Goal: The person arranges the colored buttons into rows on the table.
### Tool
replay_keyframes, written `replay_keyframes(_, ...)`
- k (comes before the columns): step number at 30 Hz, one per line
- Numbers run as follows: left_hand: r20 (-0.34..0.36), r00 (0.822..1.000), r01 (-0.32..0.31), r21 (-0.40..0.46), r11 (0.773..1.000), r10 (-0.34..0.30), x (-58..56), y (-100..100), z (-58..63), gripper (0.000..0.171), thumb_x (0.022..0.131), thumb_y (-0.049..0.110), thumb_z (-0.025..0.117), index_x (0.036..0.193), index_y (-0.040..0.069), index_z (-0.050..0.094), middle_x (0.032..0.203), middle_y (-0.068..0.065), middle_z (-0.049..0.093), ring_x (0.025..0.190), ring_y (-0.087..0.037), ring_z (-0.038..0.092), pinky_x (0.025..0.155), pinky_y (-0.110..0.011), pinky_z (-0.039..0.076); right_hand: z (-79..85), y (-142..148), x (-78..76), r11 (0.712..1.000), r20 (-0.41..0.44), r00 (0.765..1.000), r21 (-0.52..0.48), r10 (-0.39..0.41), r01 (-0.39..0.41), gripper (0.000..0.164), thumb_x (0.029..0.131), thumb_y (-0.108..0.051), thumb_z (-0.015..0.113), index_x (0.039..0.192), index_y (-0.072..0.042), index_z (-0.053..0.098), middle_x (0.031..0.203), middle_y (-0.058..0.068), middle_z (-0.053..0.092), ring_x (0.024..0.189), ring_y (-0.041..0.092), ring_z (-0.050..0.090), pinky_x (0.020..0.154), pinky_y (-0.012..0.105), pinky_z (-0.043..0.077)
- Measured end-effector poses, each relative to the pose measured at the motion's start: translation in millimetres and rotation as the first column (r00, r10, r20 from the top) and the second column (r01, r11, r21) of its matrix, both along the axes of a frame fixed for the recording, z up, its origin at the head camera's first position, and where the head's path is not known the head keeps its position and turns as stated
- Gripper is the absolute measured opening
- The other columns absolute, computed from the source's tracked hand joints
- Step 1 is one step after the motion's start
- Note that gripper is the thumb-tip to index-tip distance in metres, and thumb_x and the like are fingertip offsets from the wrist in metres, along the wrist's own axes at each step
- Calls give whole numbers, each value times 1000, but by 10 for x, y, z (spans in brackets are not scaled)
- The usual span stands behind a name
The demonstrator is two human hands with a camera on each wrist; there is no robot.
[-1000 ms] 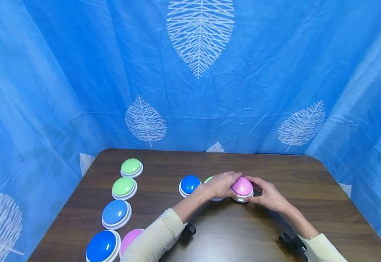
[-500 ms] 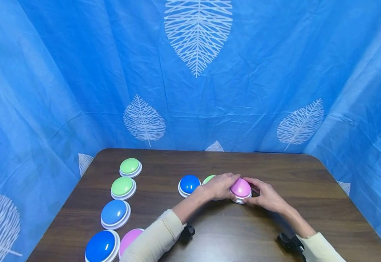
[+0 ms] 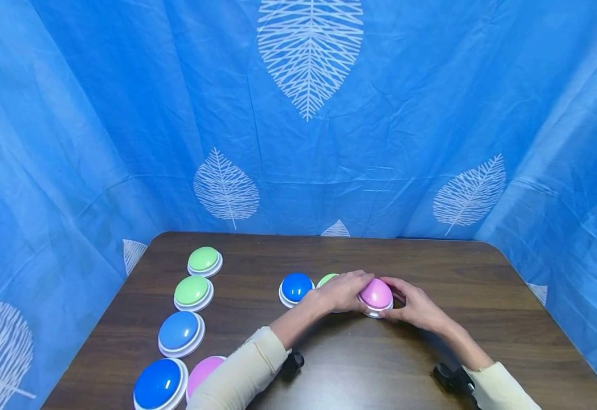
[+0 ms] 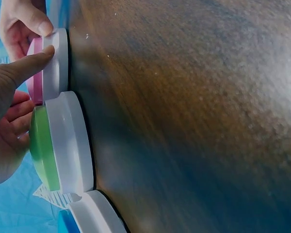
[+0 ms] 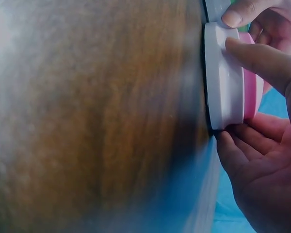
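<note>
L hand (image 3: 346, 292) and R hand (image 3: 415, 306) both clamped on the pink btn (image 3: 377, 294), one per side, thumbs on its white base (image 5: 225, 77), flat on the tbl (image 3: 355, 364), R of centre. Nearest cam, btm L: dk blue btn (image 3: 157, 383), 2nd pink btn (image 3: 204, 373) beside it, part hidden by the L sleeve (image 3: 242, 370). Further up: lt blue btn (image 3: 178, 330), then a green btn (image 3: 191, 290). Abt level, mid-tbl: blue btn (image 3: 297, 287), then green-topped btn (image 3: 327, 279) right by the gripped one, mostly behind L hand. Farther: another green one (image 3: 203, 259). Back: blue curtain (image 3: 406, 85) w/ white leaf prints.
</note>
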State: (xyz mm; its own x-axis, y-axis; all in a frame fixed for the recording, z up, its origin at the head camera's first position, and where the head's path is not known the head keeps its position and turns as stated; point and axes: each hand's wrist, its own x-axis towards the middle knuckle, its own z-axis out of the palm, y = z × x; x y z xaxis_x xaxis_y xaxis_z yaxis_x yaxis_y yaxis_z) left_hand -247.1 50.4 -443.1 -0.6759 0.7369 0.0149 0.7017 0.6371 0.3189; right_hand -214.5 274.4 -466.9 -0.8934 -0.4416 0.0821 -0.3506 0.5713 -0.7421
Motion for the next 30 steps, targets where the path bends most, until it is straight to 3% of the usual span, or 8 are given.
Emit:
replay_keyframes(8,2,1000,-19,12,1000,19,24,-93,55,77,85,38,78,147,4,45,142,-6,53,129,-15,50,105,-24,39,26,-31,-31,995,-116,993,93,-16,27,78,80,-33,84,140,4,48,134,24,54,119,42,54,95,58,47)
replay_keyframes(16,39,998,-50,55,997,48,103,-261,129,80,86,40,78,148,5,43,148,-7,48,136,-18,45,108,-30,38,92,-219,4,998,-200,980,59,-22,34,77,80,-31,84,138,5,50,133,22,55,115,38,57,90,54,51)
replay_keyframes(23,33,996,-82,64,995,80,244,-601,245,80,87,41,77,148,2,43,146,-9,49,128,-18,51,103,-30,44,154,-459,51,999,-283,959,51,13,1,76,79,-30,85,140,-2,51,139,17,54,116,34,58,86,46,54)
replay_keyframes(27,26,996,-93,88,992,91,325,-806,310,78,87,40,77,146,2,44,143,-10,52,123,-18,54,100,-29,46,198,-602,92,998,-304,951,33,56,-49,76,79,-27,85,141,-3,50,141,17,52,123,37,54,92,51,51)
replay_keyframes(30,24,996,-88,118,989,86,384,-934,332,74,86,39,78,143,4,47,139,-8,56,122,-16,56,100,-30,46,207,-724,134,996,-267,959,25,92,-88,77,81,-30,84,143,-4,49,144,16,50,129,36,50,98,56,45)
